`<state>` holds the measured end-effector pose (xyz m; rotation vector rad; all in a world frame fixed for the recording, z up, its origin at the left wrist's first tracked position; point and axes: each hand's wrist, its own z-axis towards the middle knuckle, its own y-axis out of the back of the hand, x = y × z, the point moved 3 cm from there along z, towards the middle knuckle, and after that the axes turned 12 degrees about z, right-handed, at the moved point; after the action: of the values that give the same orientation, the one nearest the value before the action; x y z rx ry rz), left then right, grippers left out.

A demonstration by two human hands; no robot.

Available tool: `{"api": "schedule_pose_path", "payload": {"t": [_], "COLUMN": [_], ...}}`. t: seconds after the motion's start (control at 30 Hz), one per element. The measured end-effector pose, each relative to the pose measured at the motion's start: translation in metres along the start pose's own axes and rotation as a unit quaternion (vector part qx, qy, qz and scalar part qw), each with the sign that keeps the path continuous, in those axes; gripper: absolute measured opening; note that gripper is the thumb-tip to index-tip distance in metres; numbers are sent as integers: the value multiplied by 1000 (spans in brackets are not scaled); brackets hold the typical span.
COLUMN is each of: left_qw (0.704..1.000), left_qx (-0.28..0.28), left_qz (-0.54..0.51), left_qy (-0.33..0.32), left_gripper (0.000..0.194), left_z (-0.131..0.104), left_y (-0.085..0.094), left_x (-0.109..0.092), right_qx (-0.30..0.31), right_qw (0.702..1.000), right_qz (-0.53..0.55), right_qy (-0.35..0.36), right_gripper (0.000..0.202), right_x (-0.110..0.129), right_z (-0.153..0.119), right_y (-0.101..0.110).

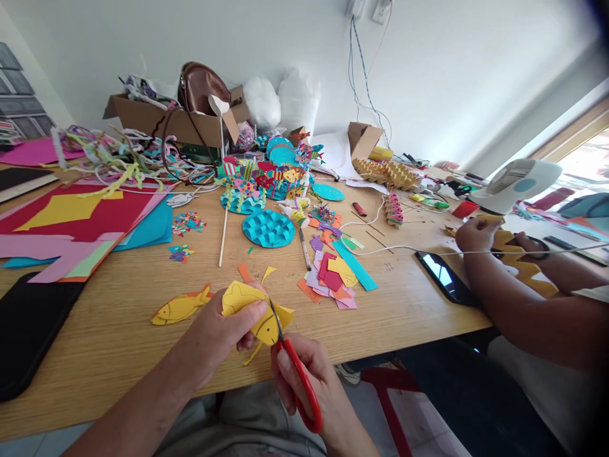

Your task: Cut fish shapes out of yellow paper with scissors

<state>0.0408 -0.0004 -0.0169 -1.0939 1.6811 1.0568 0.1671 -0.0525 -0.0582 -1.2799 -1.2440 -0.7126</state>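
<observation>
In the head view, I see the left hand clamped with thumb and fingers on a yellow paper with a fish drawing, above the desk close to its front edge. The right hand is wrapped around the handles of the red scissors, whose blades meet this paper. Cut-out yellow fish lie leftward, also near the front edge.

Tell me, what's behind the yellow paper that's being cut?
Past the upper edge of the yellow paper, an orange scrap and the wooden table show; below it, some curled fingers of the left hand. The rest of those fingers, and anything else directly behind, are covered.
</observation>
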Motion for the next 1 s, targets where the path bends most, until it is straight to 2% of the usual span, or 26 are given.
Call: {"api": "schedule_pose_path", "payload": {"t": [0.5, 1.0], "left_qw": [999, 997], "left_qx": [27, 52], "left_qz": [31, 61], "left_qy": [2, 15], "left_gripper": [18, 18], "left_z": [1, 1], "left_y": [8, 7], "left_x": [1, -2], "right_qx": [2, 12], "right_qw": [1000, 999], "right_qz": [-18, -43], "right_qy": [4, 17], "right_gripper": [59, 59], "right_x": [3, 6], "right_z": [-1, -1], "right_y": [-1, 0]}}
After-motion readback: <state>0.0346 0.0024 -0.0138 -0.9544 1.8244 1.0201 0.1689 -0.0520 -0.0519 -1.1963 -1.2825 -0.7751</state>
